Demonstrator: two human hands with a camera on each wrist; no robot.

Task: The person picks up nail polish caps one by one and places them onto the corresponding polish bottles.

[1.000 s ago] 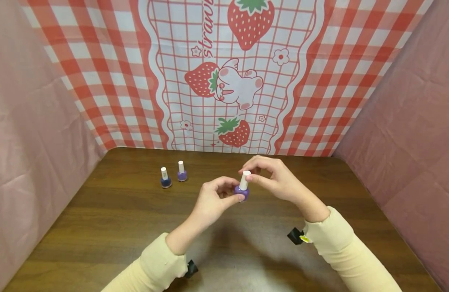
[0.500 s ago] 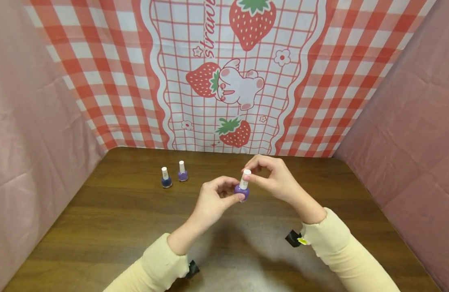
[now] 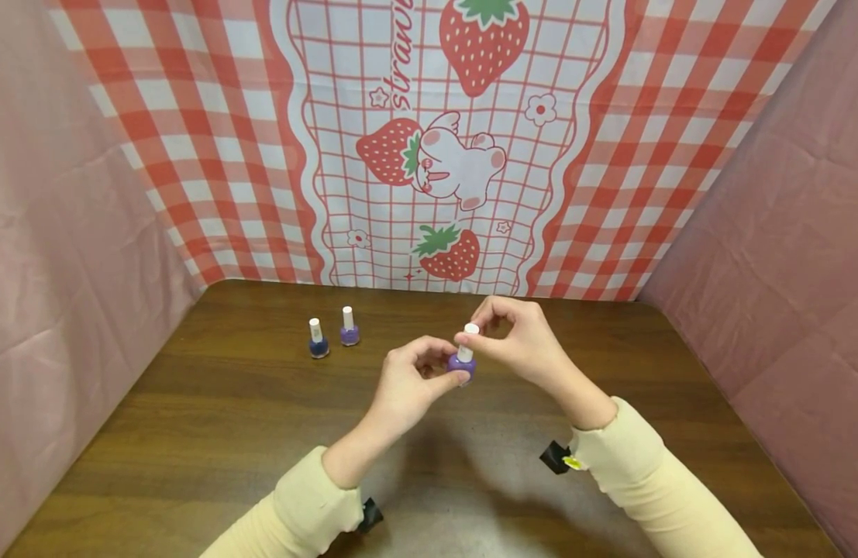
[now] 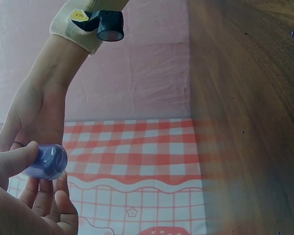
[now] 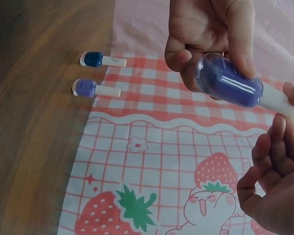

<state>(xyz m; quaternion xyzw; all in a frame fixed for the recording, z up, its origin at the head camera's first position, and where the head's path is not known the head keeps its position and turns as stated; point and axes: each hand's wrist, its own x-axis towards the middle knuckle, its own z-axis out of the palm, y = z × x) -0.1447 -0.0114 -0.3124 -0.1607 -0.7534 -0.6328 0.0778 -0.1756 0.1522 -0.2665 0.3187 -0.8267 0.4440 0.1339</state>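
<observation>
A purple nail polish bottle (image 3: 461, 365) with a white cap (image 5: 277, 100) is held above the table between both hands. My left hand (image 3: 409, 381) grips its glass body between thumb and fingers. My right hand (image 3: 522, 341) pinches the white cap with thumb and fingertips. In the right wrist view the cap sits on the bottle's neck. The left wrist view shows the bottle's base (image 4: 53, 162), with the cap hidden behind the left thumb and fingers.
A dark blue nail polish bottle (image 3: 318, 346) and a lighter purple one (image 3: 349, 335) stand upright at the back left of the wooden table (image 3: 261, 434). A strawberry-print cloth (image 3: 429, 155) hangs behind, with pink cloth (image 3: 777, 232) at the sides.
My right thumb and fingers have shifted slightly round the cap, and the right wrist has moved a little to the left. The left hand keeps its hold on the bottle.
</observation>
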